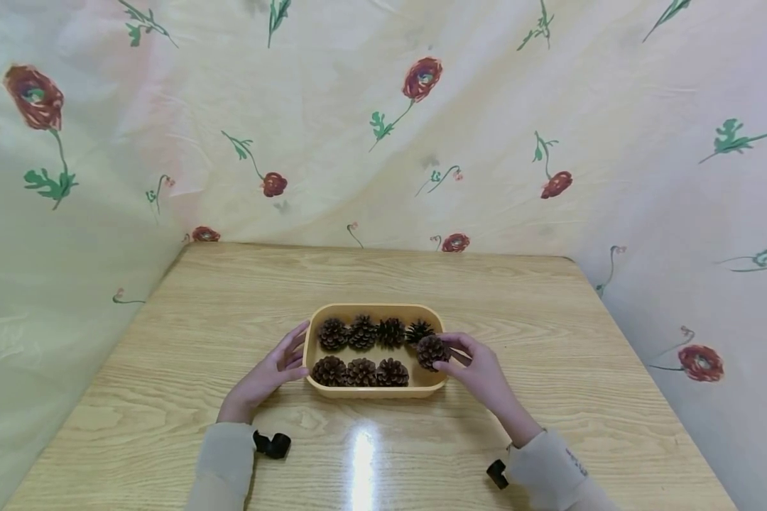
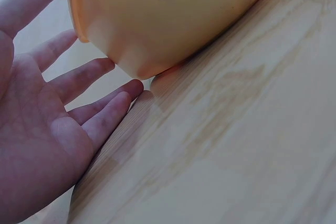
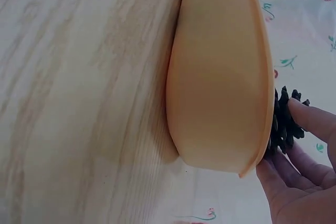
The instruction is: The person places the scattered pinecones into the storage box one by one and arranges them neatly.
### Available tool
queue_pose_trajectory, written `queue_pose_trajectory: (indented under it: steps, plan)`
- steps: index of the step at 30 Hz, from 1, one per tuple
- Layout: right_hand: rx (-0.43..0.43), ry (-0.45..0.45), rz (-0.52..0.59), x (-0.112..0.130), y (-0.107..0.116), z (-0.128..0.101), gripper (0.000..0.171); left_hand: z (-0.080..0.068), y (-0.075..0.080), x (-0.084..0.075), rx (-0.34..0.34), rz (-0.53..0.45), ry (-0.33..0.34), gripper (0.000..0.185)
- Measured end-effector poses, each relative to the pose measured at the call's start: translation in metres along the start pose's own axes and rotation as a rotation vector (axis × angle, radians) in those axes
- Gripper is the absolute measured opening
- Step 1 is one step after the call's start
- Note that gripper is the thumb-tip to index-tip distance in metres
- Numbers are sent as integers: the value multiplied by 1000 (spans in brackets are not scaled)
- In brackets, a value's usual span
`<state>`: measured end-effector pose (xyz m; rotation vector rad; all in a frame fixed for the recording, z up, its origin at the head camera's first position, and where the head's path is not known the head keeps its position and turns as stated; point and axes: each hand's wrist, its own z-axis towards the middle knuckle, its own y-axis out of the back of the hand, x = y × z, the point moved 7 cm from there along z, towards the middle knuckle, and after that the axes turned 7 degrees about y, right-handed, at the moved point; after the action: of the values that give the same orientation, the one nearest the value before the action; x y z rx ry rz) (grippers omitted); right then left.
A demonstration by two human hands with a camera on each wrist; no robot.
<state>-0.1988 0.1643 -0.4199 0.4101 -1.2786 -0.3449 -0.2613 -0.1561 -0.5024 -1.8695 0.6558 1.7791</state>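
Over the tray's right end, the right hand pinches a pinecone; the left hand, fingers spread, rests against the tray's left wall on the desk.

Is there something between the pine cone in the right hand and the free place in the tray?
Nothing visible does. The right hand pinches a pine cone just over the yellow tray's right end. The front row's right corner is bare, directly beneath it. The left hand rests outside, against the tray's left wall.
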Motion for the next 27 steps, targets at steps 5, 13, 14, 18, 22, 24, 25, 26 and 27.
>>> queue_pose_trajectory:
  steps: [5, 13, 14, 18, 22, 24, 25, 26, 27]
  plan:
    - [3, 17, -63, 1, -2, -3, 47, 1, 0, 1, 13, 3, -12, 82]
    - [-10, 93, -205, 9, -6, -7, 48, 0, 0, 1, 5, -3, 10, 81]
    - [-12, 106, -229, 10, -6, -8, 49, 0, 0, 1, 3, -4, 10, 81]
    - [-7, 157, -323, 12, -10, -9, 49, 0, 1, 0, 7, -10, 0, 81]
    - [17, 205, -398, 17, -14, -11, 49, 0, 1, 0, 9, -8, -2, 81]
    - [28, 216, -415, 19, -15, -11, 49, 0, 1, 1, 8, -7, -3, 81]
    - [32, 219, -424, 19, -15, -11, 48, 0, 1, 1, 7, -5, -1, 81]
    - [37, 219, -431, 18, -16, -10, 48, -1, 1, 1, 6, -4, 0, 81]
    - [42, 217, -437, 18, -16, -10, 48, -1, 1, 1, 6, -3, 2, 81]
